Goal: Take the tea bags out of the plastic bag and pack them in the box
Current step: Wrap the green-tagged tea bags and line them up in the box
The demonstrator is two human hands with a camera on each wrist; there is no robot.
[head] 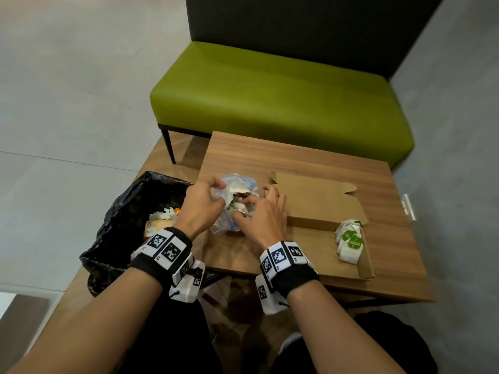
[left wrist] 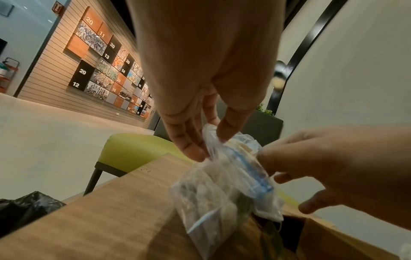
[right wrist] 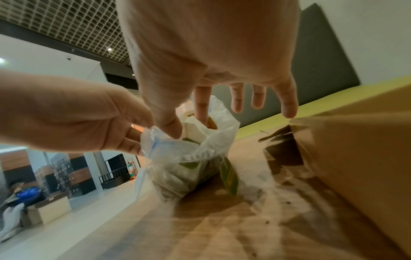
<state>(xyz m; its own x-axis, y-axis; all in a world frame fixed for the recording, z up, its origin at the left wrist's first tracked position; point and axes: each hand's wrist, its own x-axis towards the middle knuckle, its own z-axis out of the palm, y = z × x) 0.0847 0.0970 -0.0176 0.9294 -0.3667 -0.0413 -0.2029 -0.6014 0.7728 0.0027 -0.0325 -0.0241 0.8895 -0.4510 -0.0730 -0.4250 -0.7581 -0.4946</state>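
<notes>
Now | left hand [head: 202,203] pinches plastic bag [left wrist: 222,191] rim; right hand [head: 263,214] reaches inside

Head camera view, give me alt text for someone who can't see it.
Two hands work at a clear plastic bag of tea bags on a wooden table: left hand pinches its rim, right hand reaches in. Beside it, an open brown cardboard box holds several white tea bags.

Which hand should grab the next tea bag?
Probably the right hand: its forefinger and thumb already dip into the plastic bag, and it is nearer the box. The left hand pinches the bag's rim open.
</notes>
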